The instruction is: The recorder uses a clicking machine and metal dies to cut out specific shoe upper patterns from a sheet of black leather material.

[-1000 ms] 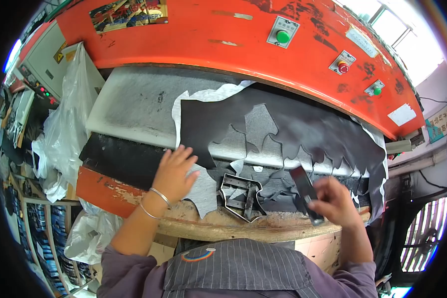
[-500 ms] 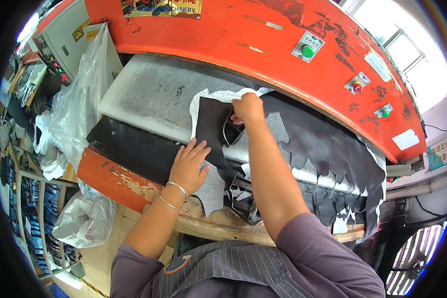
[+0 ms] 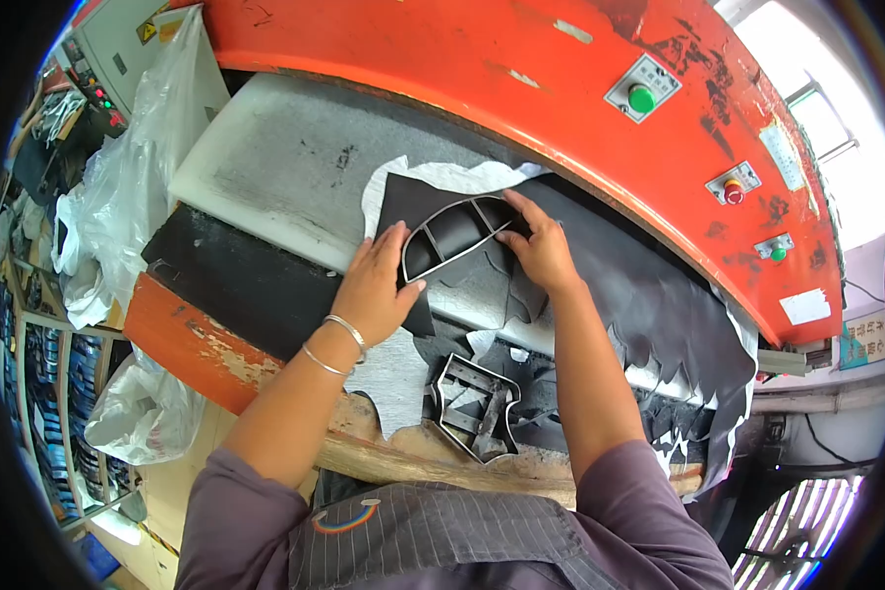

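Note:
A half-oval metal cutting die (image 3: 434, 245) with cross bars sits on a dark brown leather piece (image 3: 403, 200) on the white cutting board. Fingers and thumb of my left hand (image 3: 366, 287) grip the die's left end. At its right end, my right hand (image 3: 544, 251) pinches the rim between thumb and fingers. A second, angular metal cutting die (image 3: 489, 425) lies nearer me among dark scraps. To the right, a large leather sheet (image 3: 629, 265) with a ragged cut edge spreads along the board.
An orange press machine (image 3: 442, 59) spans the far side, with a green button (image 3: 641, 97) and a red button (image 3: 734, 192). Pale cutting board (image 3: 256, 147) extends left. Clear plastic bags (image 3: 147, 187) hang at the left, beside a shelf (image 3: 64, 393) of stacked pieces.
My right hand has brought the half-oval die down flat onto the leather. My left hand has moved up and right to grip its other end. The view has shifted slightly.

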The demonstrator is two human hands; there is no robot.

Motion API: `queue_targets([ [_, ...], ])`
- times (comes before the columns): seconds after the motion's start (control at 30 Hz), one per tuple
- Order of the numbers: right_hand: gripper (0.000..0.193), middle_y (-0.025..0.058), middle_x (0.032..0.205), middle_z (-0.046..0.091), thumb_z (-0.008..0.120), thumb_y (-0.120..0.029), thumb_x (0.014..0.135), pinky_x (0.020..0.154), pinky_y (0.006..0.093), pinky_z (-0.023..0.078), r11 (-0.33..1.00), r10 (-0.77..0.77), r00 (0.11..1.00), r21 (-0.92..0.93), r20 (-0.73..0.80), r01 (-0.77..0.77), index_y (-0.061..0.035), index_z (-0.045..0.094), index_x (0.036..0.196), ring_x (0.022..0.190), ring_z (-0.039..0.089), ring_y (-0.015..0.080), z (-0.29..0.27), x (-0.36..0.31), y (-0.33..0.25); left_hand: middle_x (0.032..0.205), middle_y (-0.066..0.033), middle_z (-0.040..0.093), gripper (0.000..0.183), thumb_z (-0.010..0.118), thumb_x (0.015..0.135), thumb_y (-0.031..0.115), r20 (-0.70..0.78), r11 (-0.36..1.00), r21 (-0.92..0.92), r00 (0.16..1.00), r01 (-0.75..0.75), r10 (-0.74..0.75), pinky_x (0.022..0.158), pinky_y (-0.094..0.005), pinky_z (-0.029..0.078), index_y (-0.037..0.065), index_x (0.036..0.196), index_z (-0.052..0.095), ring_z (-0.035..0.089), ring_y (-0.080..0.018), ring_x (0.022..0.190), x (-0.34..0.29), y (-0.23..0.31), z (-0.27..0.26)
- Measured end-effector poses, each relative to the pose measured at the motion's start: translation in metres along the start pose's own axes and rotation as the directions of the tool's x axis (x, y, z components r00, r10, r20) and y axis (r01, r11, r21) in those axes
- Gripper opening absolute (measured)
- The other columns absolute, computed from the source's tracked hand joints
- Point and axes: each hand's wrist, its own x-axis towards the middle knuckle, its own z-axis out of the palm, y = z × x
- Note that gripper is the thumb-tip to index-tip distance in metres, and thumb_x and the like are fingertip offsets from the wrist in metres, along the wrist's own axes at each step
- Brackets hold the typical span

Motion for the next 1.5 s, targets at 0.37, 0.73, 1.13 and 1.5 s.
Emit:
queue_targets([
  [0.37,0.034,0.0113,0.121,0.064,0.075,-0.018,0.075,0.096,0.0372,0.042,0.989,-0.098,0.994,-0.118,-0.052,0.092,-0.0147,0.069,0.109,0.104,0.060,0.0290,-0.018,0.016,0.041,0.139,-0.0231,0.045,0.067,0.072,0.080,0.027,0.051,0.999,-0.028,0.999,0.020,-0.019,0.115,-0.0466,0.018,0.004,0.136,0.045,0.037,-0.0338,0.135,0.008,-0.006,-0.002],
  [0.73,0.031,0.0105,0.115,0.067,0.077,-0.016,0.071,0.091,0.0373,0.045,0.991,-0.125,0.988,-0.051,-0.094,0.121,-0.0116,0.071,0.102,0.100,0.061,0.0287,-0.026,0.014,0.039,0.139,-0.0233,0.045,0.068,0.072,0.079,0.031,0.090,1.000,0.011,0.996,0.009,-0.010,0.114,-0.0464,0.020,0.004,0.136,0.045,0.035,-0.0341,0.135,0.012,0.003,-0.007],
  [1.13,0.042,0.0155,0.129,0.050,0.049,-0.023,0.100,0.103,0.0344,0.036,1.000,-0.016,0.010,-0.016,-1.000,-0.002,0.0074,0.046,0.128,0.117,0.050,0.0219,-0.273,-0.137,0.016,0.095,-0.0142,0.068,0.022,0.068,0.085,0.017,-0.140,0.905,-0.426,0.988,-0.003,-0.063,0.078,-0.0334,0.051,0.001,0.100,0.065,0.066,-0.0266,0.088,0.000,0.102,-0.042],
  [1.5,0.024,0.0088,0.113,0.058,0.056,-0.010,0.095,0.093,0.0299,0.042,0.982,0.120,0.565,0.180,-0.817,0.052,-0.0011,0.057,0.116,0.106,0.054,0.0177,-0.115,-0.220,-0.072,0.086,-0.0011,0.065,0.017,0.061,0.085,0.029,0.248,0.980,0.164,0.967,-0.108,0.065,0.083,-0.0377,0.042,0.015,0.085,0.071,0.057,-0.0217,0.088,-0.204,0.147,-0.030],
])
